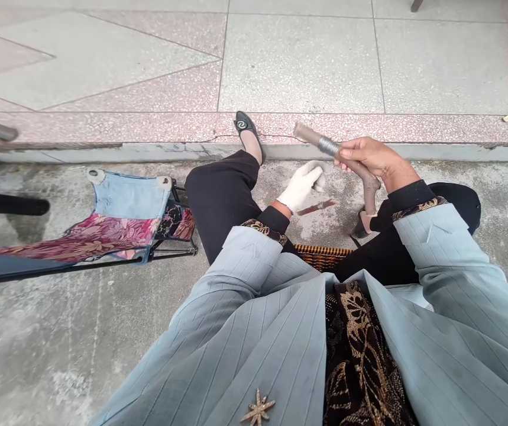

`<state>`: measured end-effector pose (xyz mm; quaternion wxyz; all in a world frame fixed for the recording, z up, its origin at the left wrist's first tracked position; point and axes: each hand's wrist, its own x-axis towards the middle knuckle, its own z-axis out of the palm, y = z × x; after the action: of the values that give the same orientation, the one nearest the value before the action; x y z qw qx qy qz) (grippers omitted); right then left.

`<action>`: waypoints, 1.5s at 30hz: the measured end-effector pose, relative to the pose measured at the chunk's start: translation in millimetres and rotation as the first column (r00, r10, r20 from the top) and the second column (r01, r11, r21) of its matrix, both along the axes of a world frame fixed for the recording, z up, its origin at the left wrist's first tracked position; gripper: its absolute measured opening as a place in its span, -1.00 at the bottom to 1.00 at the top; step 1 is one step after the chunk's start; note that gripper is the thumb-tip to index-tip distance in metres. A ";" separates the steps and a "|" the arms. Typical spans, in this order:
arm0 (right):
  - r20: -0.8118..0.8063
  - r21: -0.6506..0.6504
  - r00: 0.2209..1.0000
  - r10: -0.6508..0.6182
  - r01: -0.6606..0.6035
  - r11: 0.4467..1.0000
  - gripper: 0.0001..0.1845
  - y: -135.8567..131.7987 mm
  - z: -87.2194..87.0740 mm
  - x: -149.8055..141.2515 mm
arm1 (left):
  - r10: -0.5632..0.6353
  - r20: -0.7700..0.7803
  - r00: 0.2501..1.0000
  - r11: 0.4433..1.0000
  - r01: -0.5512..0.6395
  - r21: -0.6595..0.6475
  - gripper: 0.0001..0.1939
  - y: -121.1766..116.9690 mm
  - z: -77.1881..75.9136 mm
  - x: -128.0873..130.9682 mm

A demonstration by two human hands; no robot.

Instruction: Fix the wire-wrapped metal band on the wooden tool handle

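Note:
I sit low with my knees apart over rough concrete. My right hand (375,160), bare, is closed around a long brown handle-like piece (311,136) with a silvery wound band, held tilted above the ground. My left hand (301,185) wears a white glove; its fingers curl near the lower part of that piece, and what they hold, if anything, is hidden. A small reddish-brown blade-like object (318,207) lies on the concrete just below the gloved hand.
A folding stool with a patched denim and floral cloth seat (116,222) stands to my left. A woven basket edge (322,255) shows between my legs. A raised terrazzo step (147,127) runs across ahead. Dark rods (7,204) lie at far left.

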<state>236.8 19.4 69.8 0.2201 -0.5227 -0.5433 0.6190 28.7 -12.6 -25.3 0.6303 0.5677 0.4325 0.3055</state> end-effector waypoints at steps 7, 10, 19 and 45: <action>0.472 0.092 0.880 -0.056 0.014 0.996 -0.73 8.6 -19.8 -6.4 | -0.153 -0.342 0.927 0.926 0.255 0.278 -0.73 3.4 7.6 -7.7; 0.770 0.045 0.625 0.132 -0.259 0.965 -0.71 6.6 -17.7 -14.4 | -0.174 -0.490 0.854 0.876 0.361 0.319 -0.69 4.1 10.1 -8.2; 0.424 -0.423 0.430 0.797 -0.684 0.594 -0.84 -4.5 -8.2 -5.2 | -0.236 -0.681 0.694 0.757 0.570 0.319 -0.71 1.4 20.9 -9.7; 0.614 -0.423 0.286 0.735 -0.667 0.613 -0.80 2.7 -12.4 3.6 | -0.315 -0.219 0.924 0.919 0.354 0.172 -0.76 9.0 12.4 -18.1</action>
<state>240.3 22.1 57.3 -0.3374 -0.4417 -0.7274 0.4025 10.6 -3.6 -12.9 0.5670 0.7223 0.3516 0.1819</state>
